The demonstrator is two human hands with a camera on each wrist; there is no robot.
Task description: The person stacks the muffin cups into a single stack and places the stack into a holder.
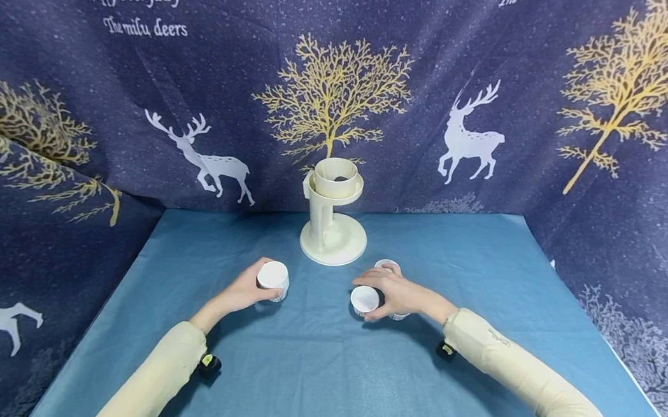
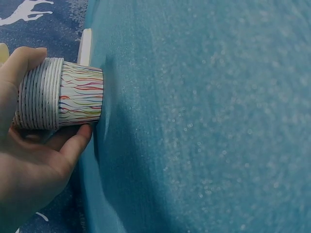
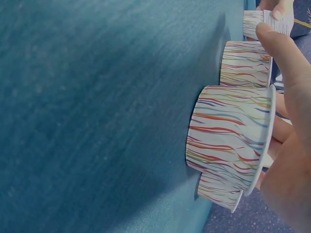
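My left hand (image 1: 251, 286) grips a nested stack of paper cups (image 2: 41, 94), white with wavy coloured stripes. The stack is upright, its base close over the cloth on the left of the middle. On the right, my right hand (image 1: 400, 295) holds a single striped paper cup (image 1: 365, 301) at its rim, thumb on the near side and fingers on the far side. Two more paper cups stand beside it: one (image 1: 388, 265) behind the fingers, the other (image 3: 231, 133) under the palm, largely covered by the hand in the head view.
A cream stand (image 1: 333, 240) with a round base rises at the back middle of the blue cloth-covered table (image 1: 324, 374). Its upper ring carries a cream cup-shaped holder (image 1: 336, 177). Behind hangs a dark blue curtain (image 1: 300, 15) with deer and trees.
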